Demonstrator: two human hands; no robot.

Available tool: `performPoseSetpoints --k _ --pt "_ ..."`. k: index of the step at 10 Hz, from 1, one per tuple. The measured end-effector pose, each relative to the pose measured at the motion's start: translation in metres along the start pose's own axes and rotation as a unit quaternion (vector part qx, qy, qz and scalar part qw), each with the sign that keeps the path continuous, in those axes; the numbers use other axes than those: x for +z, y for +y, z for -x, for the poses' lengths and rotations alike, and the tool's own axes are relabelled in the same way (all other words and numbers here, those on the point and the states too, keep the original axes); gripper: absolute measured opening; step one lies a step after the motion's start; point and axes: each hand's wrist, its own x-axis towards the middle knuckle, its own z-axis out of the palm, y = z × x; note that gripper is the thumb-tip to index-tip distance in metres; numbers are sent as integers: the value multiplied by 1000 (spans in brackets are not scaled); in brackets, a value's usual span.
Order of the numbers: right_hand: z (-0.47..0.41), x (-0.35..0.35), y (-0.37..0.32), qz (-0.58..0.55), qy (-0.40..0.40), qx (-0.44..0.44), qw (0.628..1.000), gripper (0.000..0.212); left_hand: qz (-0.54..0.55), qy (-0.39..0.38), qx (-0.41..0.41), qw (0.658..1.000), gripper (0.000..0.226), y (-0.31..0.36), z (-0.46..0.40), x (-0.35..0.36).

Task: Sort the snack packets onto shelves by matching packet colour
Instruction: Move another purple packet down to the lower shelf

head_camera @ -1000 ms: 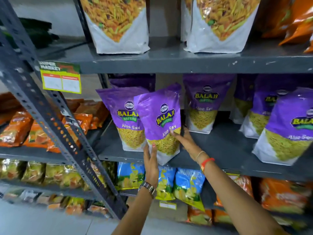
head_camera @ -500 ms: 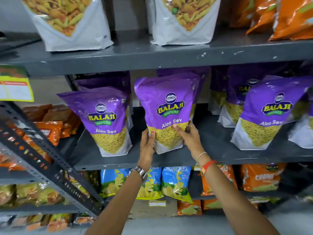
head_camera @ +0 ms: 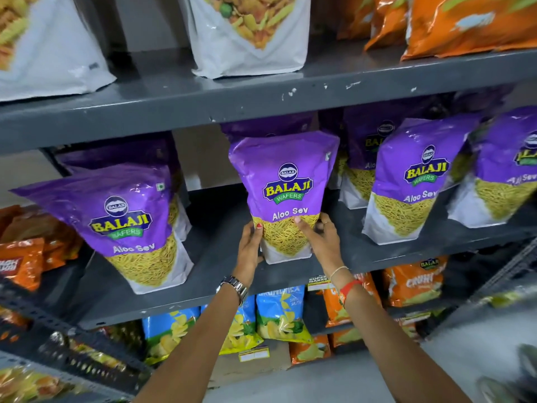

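**Purple Aloo Sev packet being seated on the purple shelf**

Head view: I have both hands on the lower part of one Balaji Aloo Sev packet [head_camera: 286, 196], which stands upright on the middle shelf [head_camera: 220, 274], about midway along it and close to its front edge. My left hand [head_camera: 249, 248] cups the packet's left lower side, thumb on the front; my right hand [head_camera: 322, 239] wraps the right lower side, fingers [head_camera: 327, 225] curled round the edge. Both hands are clamped on the packet, fingers together rather than spread. Matching purple packets stand either side: one nearer the left end [head_camera: 130, 225], tilted, and one to the right [head_camera: 412, 181], with more behind. White packets [head_camera: 250, 39] sit on the shelf above, blue chip packets [head_camera: 279, 312] and orange packets [head_camera: 412, 283] on the one below.

To finish well, I judge I should press the base flat onto the shelf, keep the packet square to the front edge in the gap between its neighbours, then ease off one hand at a time so it does not topple forward.

Against half a second ago, little differs: the packet sits in the same gap and both hands hold as before, though the view has shifted left across the rack.
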Motion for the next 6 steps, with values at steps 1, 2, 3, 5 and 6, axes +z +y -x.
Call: performPoseSetpoints --k 1,2,3,5,6 --pt "-4 0 10 19 -2 -8 1000 61 -3 -2 -3 1000 28 -1 -3 -1" --pt "-3 0 10 20 3 7 1000 65 -3 -11 -20 1000 33 2 -4 2" --pt "-8 -1 15 22 0 4 1000 64 4 -14 -23 1000 38 3 -3 6" --pt "1 -8 1 -63 -56 13 996 46 -1 -7 -9 1000 21 -2 3 6" --pt "17 -19 -9 -96 -10 8 995 59 -12 22 19 1000 25 3 10 9"
